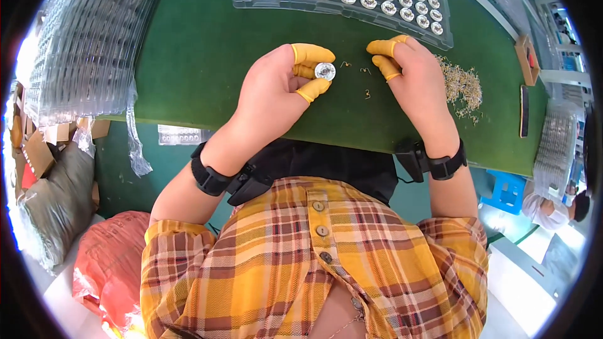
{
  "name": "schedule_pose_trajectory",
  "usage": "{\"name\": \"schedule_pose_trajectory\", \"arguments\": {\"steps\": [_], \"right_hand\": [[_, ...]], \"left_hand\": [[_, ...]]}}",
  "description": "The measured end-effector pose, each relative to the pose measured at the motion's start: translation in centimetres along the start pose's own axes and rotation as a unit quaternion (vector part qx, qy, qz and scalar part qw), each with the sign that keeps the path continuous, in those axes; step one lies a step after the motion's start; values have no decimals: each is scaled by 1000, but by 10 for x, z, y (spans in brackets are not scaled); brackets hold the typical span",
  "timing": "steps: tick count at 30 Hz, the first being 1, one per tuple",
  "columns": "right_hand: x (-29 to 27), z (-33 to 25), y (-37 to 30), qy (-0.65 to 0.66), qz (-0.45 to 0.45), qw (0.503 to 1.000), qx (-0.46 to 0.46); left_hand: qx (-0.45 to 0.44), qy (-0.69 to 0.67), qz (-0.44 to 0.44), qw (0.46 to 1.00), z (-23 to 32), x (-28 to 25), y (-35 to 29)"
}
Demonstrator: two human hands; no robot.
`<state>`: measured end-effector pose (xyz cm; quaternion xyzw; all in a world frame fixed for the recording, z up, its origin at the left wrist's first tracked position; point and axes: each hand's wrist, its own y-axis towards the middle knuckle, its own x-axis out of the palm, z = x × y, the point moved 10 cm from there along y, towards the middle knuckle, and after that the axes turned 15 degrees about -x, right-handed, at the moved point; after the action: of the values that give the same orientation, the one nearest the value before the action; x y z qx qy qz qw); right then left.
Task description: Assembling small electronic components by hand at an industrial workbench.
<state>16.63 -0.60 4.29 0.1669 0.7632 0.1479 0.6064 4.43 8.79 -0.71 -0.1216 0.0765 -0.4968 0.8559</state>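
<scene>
Two bare hands work over a green tabletop (207, 37) in the head view, with yellow covers on several fingertips. The left hand (269, 91) grasps a round silver disc (325, 71) at the very ends of its digits: the covered thumb sits below and to the left of it, the covered fingers above and to the left. The disc juts out to the right of that grip, its patterned face turned up toward the camera, well clear of the palm.

The right hand (416, 78) is held apart from the disc, thumb and fingers pointing back toward it with their tips close together. Whether a small piece is pinched between those tips, I cannot tell. Three bent wire pieces (365, 70) lie loose on the table in the gap between the hands, the nearest one just beside the disc. Just right of the right hand spreads a loose pile of small metal pieces (465, 88).

Beyond both hands, a clear tray (286, 0) holds rows of similar silver discs. Tall stacked clear trays (94, 44) stand at the left, and a dark bar (524, 111) lies near the table's right edge.
</scene>
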Motion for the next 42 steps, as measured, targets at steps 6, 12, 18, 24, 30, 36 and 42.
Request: {"name": "schedule_pose_trajectory", "arguments": {"steps": [6, 12, 18, 24, 30, 36, 42], "right_hand": [[3, -5, -1, 14, -8, 999, 44], [7, -30, 5, -71, -38, 994, -77], [-7, -17, 0, 126, 54, 991, 7], [-15, -5, -12, 315, 181, 924, 118], [0, 4, -17, 379, 249, 879, 147], [-7, -5, -20, 318, 246, 907, 124], [-9, -6, -21, 305, 245, 913, 119]], "left_hand": [[12, -41, 11, 999, 4, 5, 7], [6, -90, -12, 996, 0, 7, 7], [-23, -53, -7, 998, 4, 10, 17], [59, -102, 8, 993, 32, 7, 10], [46, -65, -2, 997, 26, 15, 17], [35, -54, -12, 998, 20, 20, 11], [43, -68, -10, 997, 22, 19, 10]]}}
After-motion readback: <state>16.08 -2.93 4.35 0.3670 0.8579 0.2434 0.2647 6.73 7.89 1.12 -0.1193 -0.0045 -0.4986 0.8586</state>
